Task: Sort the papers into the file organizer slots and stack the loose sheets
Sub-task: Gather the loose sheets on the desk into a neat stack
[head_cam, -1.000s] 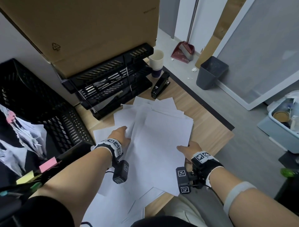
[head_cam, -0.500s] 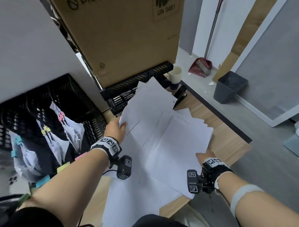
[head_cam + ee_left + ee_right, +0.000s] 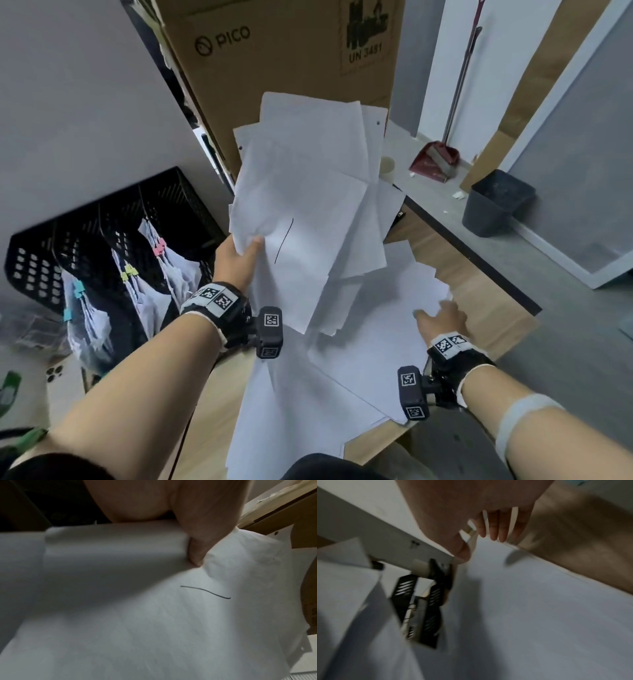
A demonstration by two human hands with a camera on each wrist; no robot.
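My left hand (image 3: 239, 253) grips a fanned bunch of white sheets (image 3: 308, 212) and holds it up in front of the cardboard box. In the left wrist view the thumb (image 3: 197, 547) pinches the top sheet (image 3: 154, 622), which bears a black pen stroke. More loose sheets (image 3: 363, 346) lie spread on the wooden desk. My right hand (image 3: 442, 315) reaches over them near their right edge with its fingers (image 3: 494, 530) straight, holding nothing. The black file organizer (image 3: 102, 219) stands at the left, with clipped paper bundles in its slots.
A large cardboard box (image 3: 291, 68) stands behind the desk. A black letter tray stack (image 3: 423, 608) shows past the lifted sheets, beside a paper cup (image 3: 387, 168). On the floor at the right are a grey bin (image 3: 496, 202) and a red dustpan (image 3: 435, 161). The desk edge (image 3: 479, 274) runs diagonally.
My left hand has lifted a bunch of sheets off the desk and raised it. My right hand has left the pile's near edge and moved forward over the remaining sheets.
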